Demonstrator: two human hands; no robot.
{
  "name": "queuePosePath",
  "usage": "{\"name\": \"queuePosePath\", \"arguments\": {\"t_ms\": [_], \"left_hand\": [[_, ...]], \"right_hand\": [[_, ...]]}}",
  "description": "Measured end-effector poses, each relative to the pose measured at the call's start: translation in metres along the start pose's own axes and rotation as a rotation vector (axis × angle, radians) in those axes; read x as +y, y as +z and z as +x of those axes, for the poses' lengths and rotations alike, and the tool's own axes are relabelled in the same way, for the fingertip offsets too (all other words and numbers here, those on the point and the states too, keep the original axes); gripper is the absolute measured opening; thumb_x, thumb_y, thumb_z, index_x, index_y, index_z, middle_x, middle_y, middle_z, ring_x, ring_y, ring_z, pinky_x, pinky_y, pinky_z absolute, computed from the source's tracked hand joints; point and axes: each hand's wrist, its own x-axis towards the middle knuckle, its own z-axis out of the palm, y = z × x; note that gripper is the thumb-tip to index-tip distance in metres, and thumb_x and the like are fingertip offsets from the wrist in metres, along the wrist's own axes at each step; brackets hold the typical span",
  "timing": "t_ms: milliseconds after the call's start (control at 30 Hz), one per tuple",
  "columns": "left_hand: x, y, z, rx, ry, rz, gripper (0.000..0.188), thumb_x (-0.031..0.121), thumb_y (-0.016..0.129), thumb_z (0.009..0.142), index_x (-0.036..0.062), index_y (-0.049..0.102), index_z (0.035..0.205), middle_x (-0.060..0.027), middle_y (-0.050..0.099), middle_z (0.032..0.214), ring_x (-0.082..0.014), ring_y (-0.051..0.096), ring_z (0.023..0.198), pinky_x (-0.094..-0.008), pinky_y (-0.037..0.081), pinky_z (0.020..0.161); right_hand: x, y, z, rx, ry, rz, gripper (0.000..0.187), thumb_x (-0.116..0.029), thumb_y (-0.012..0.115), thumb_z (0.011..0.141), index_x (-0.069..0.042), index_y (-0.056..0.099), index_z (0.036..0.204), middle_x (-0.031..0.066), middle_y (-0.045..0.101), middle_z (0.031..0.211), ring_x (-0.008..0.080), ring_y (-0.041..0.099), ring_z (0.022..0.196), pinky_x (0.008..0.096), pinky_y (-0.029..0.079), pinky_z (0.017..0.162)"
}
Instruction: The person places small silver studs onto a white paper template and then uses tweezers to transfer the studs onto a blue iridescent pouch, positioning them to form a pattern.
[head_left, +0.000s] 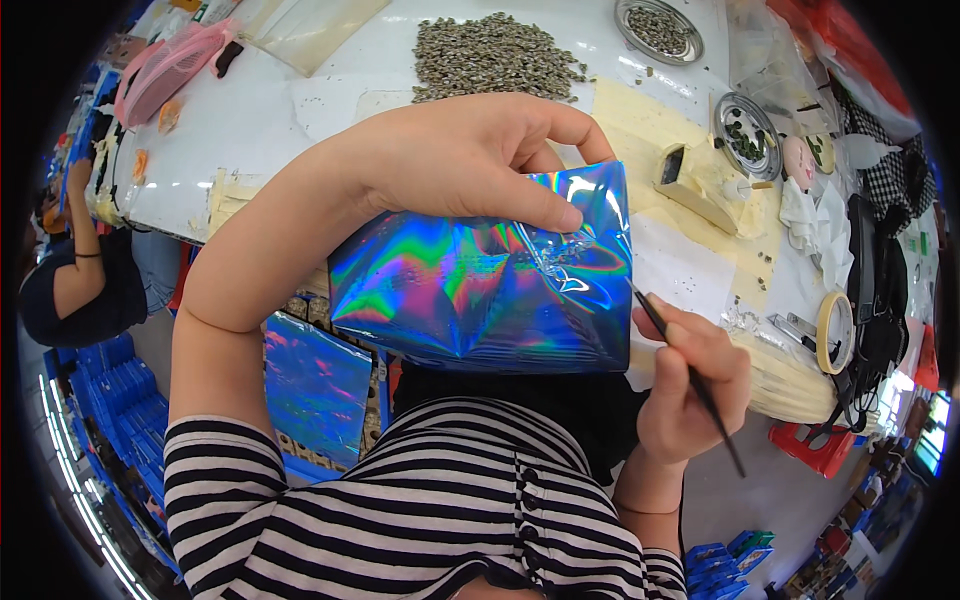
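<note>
My left hand (475, 150) arches over an iridescent blue foil-covered piece (470, 290), gripping its far edge. The thumb presses on the wrinkled face near the right end, and the other fingertips go out of sight behind the edge. The piece is tilted toward me at the table's front. In my right hand (695, 385) is a thin dark pen-like tool (724, 435), pinched between thumb and fingers. Its fine tip points up and left, at the piece's right edge; whether it touches I cannot tell.
A heap of small metallic pieces (490, 58) lies at the far middle of the table. Round metal trays (768, 182) stand to the right, near a masking-taped block (705, 195) and a tape roll (822, 333). Another blue foil piece (315, 390) lies below left. A person (85, 290) sits far left.
</note>
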Motion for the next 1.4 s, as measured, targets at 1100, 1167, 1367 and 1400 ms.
{"name": "queuePosePath", "arguments": {"t_ms": [1100,1167,1367,1400], "left_hand": [[0.002,0.002,-0.002,0.007,-0.038,0.067,0.024,0.002,0.062,0.092,0.0006,0.054,0.114,-0.0064,0.071,0.097,-0.0082,0.065,0.088,-0.0232,0.053,0.079],[0.002,0.002,-0.002,-0.004,-0.04,0.04,0.025,0.002,0.063,0.092,0.0005,0.053,0.115,-0.0065,0.071,0.097,-0.0084,0.065,0.088,-0.0235,0.053,0.079],[-0.002,0.001,-0.001,-0.011,-0.009,0.009,0.026,0.001,0.062,0.093,0.0,0.052,0.117,-0.008,0.071,0.098,-0.0089,0.066,0.088,-0.0239,0.054,0.078],[-0.002,0.0,-0.001,-0.015,-0.011,-0.002,0.027,0.001,0.062,0.093,-0.0001,0.052,0.117,-0.0083,0.071,0.098,-0.009,0.067,0.088,-0.0237,0.055,0.078]], "right_hand": [[-0.007,0.01,-0.004,-0.03,0.048,0.154,0.028,-0.011,0.076,0.085,0.002,0.057,0.101,0.0257,0.066,0.107,0.0308,0.07,0.094,0.0371,0.06,0.079],[-0.006,0.014,0.0,-0.084,-0.049,0.017,0.028,-0.01,0.078,0.083,0.0,0.058,0.1,0.0236,0.068,0.106,0.0301,0.07,0.09,0.0359,0.06,0.077],[-0.003,0.022,0.007,-0.112,-0.164,-0.146,0.03,-0.007,0.081,0.077,-0.001,0.06,0.097,0.0203,0.071,0.103,0.0299,0.07,0.084,0.0352,0.059,0.073],[-0.002,0.023,0.007,-0.109,-0.173,-0.159,0.03,-0.007,0.081,0.077,-0.001,0.06,0.097,0.0203,0.071,0.103,0.0301,0.07,0.084,0.0353,0.059,0.073]]}}
